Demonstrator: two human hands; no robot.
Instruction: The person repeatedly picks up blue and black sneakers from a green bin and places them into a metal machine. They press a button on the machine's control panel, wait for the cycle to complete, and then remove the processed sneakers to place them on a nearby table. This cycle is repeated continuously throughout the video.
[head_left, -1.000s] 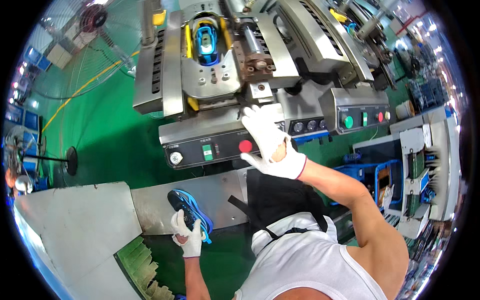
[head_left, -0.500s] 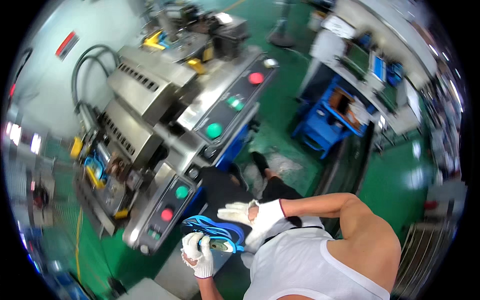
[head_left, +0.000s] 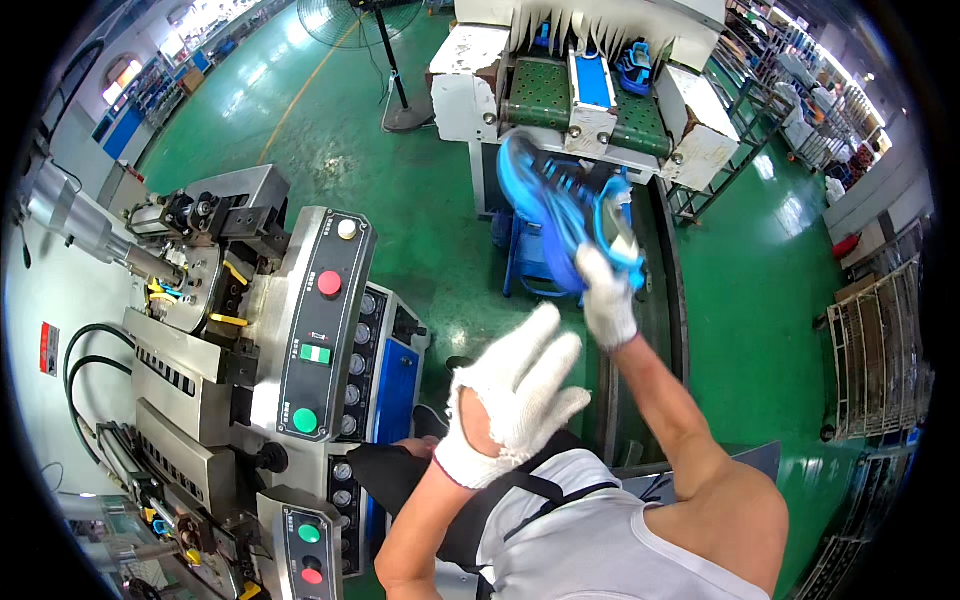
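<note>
My right hand, in a white knit glove, grips a bright blue shoe upper by its near end. The upper is held out ahead in the air, in front of a conveyor, and motion smears its outline. It appears to have darker blue parts and a pale patch near the glove. Closer to my body, my left hand is raised with fingers spread and holds nothing. Its glove is also white knit, with a gap showing bare skin.
At the left stands a metal machine with red and green buttons on its panel. The conveyor's green belts run under a strip curtain, with another blue upper on the right belt. A blue cart and a fan stand are nearby.
The blue upper has passed from my left hand to my right and moved forward toward the conveyor. My left hand is now free and spread. My view has turned right.
</note>
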